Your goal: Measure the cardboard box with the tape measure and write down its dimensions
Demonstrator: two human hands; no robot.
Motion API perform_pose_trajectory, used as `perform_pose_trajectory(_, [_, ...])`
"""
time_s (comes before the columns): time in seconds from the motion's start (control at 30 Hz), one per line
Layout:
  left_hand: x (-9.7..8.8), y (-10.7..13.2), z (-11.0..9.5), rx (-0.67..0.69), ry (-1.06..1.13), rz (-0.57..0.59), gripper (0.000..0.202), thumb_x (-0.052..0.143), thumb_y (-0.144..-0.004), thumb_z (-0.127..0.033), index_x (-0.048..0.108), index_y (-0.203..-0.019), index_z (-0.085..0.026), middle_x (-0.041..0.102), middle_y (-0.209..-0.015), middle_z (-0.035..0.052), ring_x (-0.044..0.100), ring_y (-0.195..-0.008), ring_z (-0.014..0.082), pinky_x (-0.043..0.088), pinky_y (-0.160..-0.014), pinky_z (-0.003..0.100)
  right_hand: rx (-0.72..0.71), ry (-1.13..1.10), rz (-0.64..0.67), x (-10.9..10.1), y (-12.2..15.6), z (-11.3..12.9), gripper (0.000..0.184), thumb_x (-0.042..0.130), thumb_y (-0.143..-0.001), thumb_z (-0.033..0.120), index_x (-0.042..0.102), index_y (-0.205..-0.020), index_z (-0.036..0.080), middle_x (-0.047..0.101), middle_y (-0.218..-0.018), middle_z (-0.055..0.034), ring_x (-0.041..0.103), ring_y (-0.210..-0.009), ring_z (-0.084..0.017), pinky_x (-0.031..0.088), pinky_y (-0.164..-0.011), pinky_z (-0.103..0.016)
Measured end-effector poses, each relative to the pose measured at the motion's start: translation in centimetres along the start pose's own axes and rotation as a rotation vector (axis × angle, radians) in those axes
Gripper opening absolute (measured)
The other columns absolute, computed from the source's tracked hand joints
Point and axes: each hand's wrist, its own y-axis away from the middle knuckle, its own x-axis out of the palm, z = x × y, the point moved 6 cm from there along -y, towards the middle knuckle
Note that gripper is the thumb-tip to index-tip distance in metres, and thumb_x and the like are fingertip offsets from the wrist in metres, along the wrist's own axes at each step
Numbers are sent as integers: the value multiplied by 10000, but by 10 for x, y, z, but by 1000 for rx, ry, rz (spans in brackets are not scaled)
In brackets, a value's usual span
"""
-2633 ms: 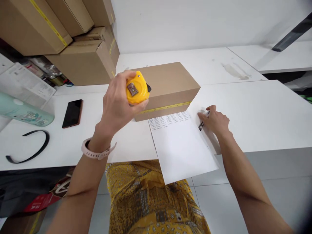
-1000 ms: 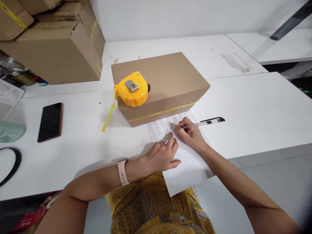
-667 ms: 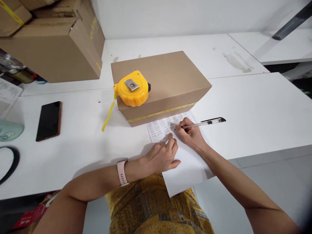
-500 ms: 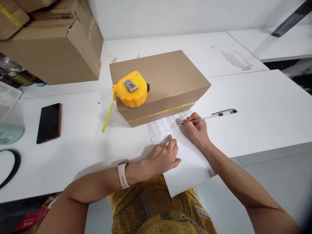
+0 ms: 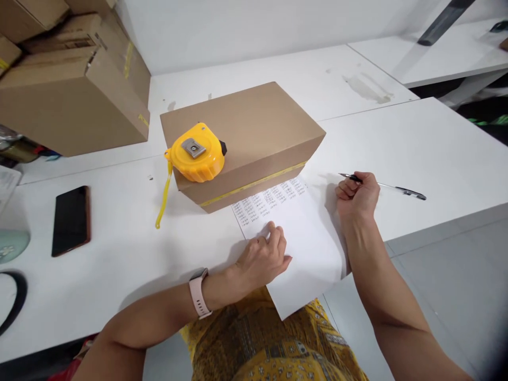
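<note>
My right hand (image 5: pixel 359 196) is closed around a pen (image 5: pixel 400 190), held off to the right of the paper with its dark tip pointing left. Under my left hand (image 5: pixel 264 256) lies a white sheet of paper (image 5: pixel 305 254); the fingers are loosely bent, resting on it and holding nothing. Columns of small handwriting fill the upper part of the sheet, too small to read. Behind the sheet stands a closed brown cardboard box (image 5: pixel 250 127) with yellow tape along its front. A yellow tape measure (image 5: pixel 198 159) with a wrist strap rests on the box's left front corner.
A dark phone (image 5: pixel 71 221) lies on the white table (image 5: pixel 130 211) at left, near a pale green cup (image 5: pixel 11 246). Larger cardboard boxes (image 5: pixel 75 106) are stacked at the back left. The sheet's lower end hangs over the table's front edge.
My right hand has lifted away from the writing and moved right with the pen, whose tip is now off the sheet. My left hand stays on the paper. The view has shifted slightly.
</note>
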Motion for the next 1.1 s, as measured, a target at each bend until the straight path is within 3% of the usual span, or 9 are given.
perform_pose_trajectory(0.13, [1, -1, 1, -6, 18, 39, 558, 463, -1020, -427, 586, -1377, -16, 591, -1393, 308, 723, -724, 213, 579, -553, 297, 34, -30, -4, 0, 0, 1, 398, 627, -756, 206, 260, -602, 226, 180, -494, 105, 141, -412, -45, 114, -336, -212])
perform_pose_trajectory(0.3, [4, -4, 7, -25, 101, 129, 556, 503, -997, -454, 546, -1389, -62, 423, -1550, 328, 739, -747, 227, 586, -560, 321, -20, 37, 45, 7, 6, 6, 430, 698, -764, 276, 294, -624, 231, 223, -478, 109, 195, -400, -45, 164, -344, -204])
perform_pose_trajectory(0.4, [4, -6, 10, -39, 138, 152, 527, 523, -984, -454, 541, -1367, -91, 390, -1574, 322, 742, -770, 236, 586, -571, 331, -120, 207, 197, 28, 28, 7, 352, 778, -753, 344, 444, -711, 241, 421, -512, 85, 397, -432, -74, 332, -404, -211])
perform_pose_trajectory(0.5, [2, -7, 10, -34, 130, 158, 524, 506, -984, -458, 536, -1353, -87, 385, -1577, 323, 736, -758, 235, 580, -570, 338, -160, 430, 453, 54, 63, -6, 321, 806, -772, 426, 546, -812, 242, 607, -652, 26, 572, -557, -131, 489, -549, -288])
perform_pose_trajectory(0.6, [0, -7, 10, -27, 116, 149, 534, 492, -985, -469, 537, -1345, -76, 410, -1556, 327, 733, -760, 244, 571, -563, 339, -160, 611, 674, 67, 93, -23, 312, 747, -841, 460, 528, -779, 246, 557, -614, 35, 508, -542, -128, 428, -529, -291])
perform_pose_trajectory(0.73, [-2, -6, 10, -38, 107, 121, 535, 504, -977, -477, 557, -1330, -79, 492, -1492, 309, 736, -813, 265, 573, -572, 328, -230, 754, 832, 72, 108, -34, 303, 712, -857, 381, 474, -726, 246, 418, -583, 56, 357, -527, -109, 291, -493, -276])
perform_pose_trajectory(1.1, [0, -4, 8, -46, 102, 86, 510, 486, -988, -474, 573, -1315, -93, 518, -1462, 293, 721, -833, 254, 575, -599, 322, -269, 826, 904, 70, 106, -43, 254, 654, -890, 313, 462, -736, 246, 404, -594, 61, 351, -530, -107, 278, -499, -285])
